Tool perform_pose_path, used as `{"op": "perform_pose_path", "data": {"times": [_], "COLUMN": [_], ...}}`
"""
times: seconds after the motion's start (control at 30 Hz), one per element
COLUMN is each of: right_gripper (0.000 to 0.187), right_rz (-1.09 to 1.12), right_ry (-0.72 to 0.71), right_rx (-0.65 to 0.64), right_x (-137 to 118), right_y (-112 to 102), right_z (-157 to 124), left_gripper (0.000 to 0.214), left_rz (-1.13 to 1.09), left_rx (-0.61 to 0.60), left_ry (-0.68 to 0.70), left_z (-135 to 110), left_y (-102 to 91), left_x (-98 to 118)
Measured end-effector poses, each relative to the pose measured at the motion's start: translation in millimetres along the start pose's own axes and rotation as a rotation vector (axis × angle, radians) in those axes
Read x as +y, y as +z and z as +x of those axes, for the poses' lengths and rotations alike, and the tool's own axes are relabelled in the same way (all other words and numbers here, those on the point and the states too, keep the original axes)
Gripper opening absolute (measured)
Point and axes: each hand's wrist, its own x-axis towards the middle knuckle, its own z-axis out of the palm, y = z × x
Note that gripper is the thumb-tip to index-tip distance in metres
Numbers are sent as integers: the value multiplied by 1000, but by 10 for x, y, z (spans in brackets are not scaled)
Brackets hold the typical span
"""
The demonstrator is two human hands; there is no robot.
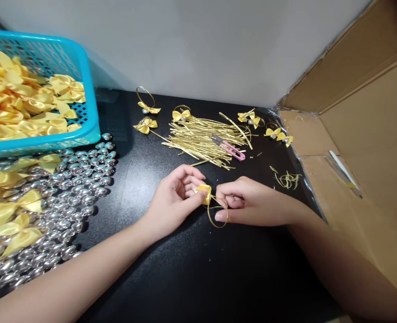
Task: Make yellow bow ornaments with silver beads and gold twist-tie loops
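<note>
Over the black table, my left hand (176, 197) pinches a yellow ribbon bow (205, 195) between thumb and fingers. From the bow hangs a loop of thin gold tie (218, 225). My right hand (240, 201) is closed on that tie just right of the bow, thumb and forefinger at the loop's right side. Whether a silver bead sits on this bow is hidden. Beyond both hands lies a pile of gold ties (198, 139), with pink thread snips (232, 150) resting on its right part.
A blue basket (90, 89) of yellow bows stands at the left. Before it spread many silver beads (84, 179) with loose bows (16, 231). Bows with beads and ties, one a looped bow (147, 107), lie along the back. Tie scraps (288, 180) and cardboard (363, 179) are at the right.
</note>
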Motion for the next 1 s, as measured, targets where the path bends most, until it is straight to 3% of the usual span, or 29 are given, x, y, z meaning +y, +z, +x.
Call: {"op": "perform_pose_path", "data": {"times": [0.17, 0.37, 0.57, 0.63, 0.7, 0.77, 0.87, 1.0], "right_gripper": [37, 23, 34, 39, 40, 42, 42, 46], "right_rz": [149, 445, 663, 588, 347, 84, -36, 131], "right_ry": [-89, -258, -290, -199, -74, -38, -148, -278], "right_rx": [-49, -44, 138, 186, 202, 207, 172, 178], "right_x": [71, 134, 260, 268, 242, 196, 125, 94], "right_y": [62, 58, 15, -2, -14, -16, -22, -61], "right_z": [44, 78, 125, 131, 122, 103, 81, 75], "left_gripper": [20, 19, 19, 18, 18, 17, 17, 18], "left_rz": [41, 11, -34, -42, -49, -51, -50, -46], "left_rx": [-16, -7, 10, 23, 33, 35, 41, 62], "left_ry": [9, -1, -21, -17, -13, -9, 0, -8], "left_z": [-7, 6, 9, 16, 24, 31, 34, 30], "left_y": [13, 12, 0, -2, -4, -7, -10, 3], "left_x": [6, 48, 48, 49, 48, 44, 43, 59]}}
